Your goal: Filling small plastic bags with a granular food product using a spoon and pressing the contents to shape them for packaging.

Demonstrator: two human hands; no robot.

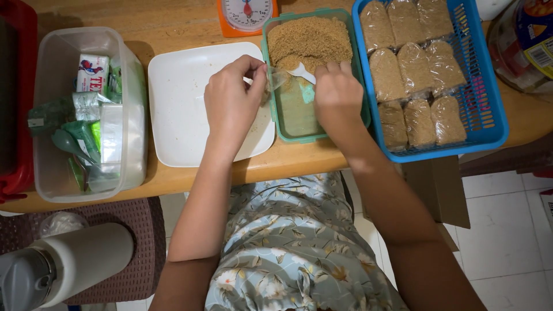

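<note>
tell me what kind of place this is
Probably a home packing spot: a wooden table holds an orange dial kitchen scale, a green plastic tub of brown granules and a blue plastic basket of filled clear bags.

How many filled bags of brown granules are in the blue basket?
9 filled bags lie in the blue basket, three rows of three: far, middle, near. More may be hidden underneath.

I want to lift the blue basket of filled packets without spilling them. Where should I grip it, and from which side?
Grip the blue basket by its two short end rims, reaching in from the far and near ends. Packets of brown granules fill it nearly rim to rim, and the right hand works at the green container along its left side.
</note>
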